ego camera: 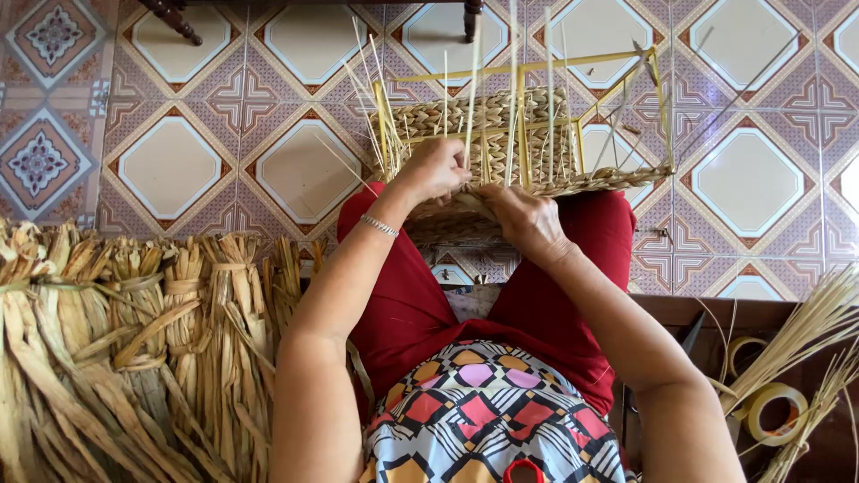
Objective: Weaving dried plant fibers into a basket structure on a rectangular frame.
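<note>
Lying at far left, bundles of dried reed (134,349) rest beside the person's leg. Over the knees, the left hand (436,168) pinches the upright strands of a half-woven basket (501,134); the right hand (523,217) grips its woven rim from below. Tape rolls (774,411) sit far right.

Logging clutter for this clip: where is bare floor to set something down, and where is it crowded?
Bare tiled floor lies left of the half-woven basket, beyond the dried leaf bundles; more bare tile lies right of it. Crowded: the lap, where left hand and right hand work, and the tape rolls.
</note>
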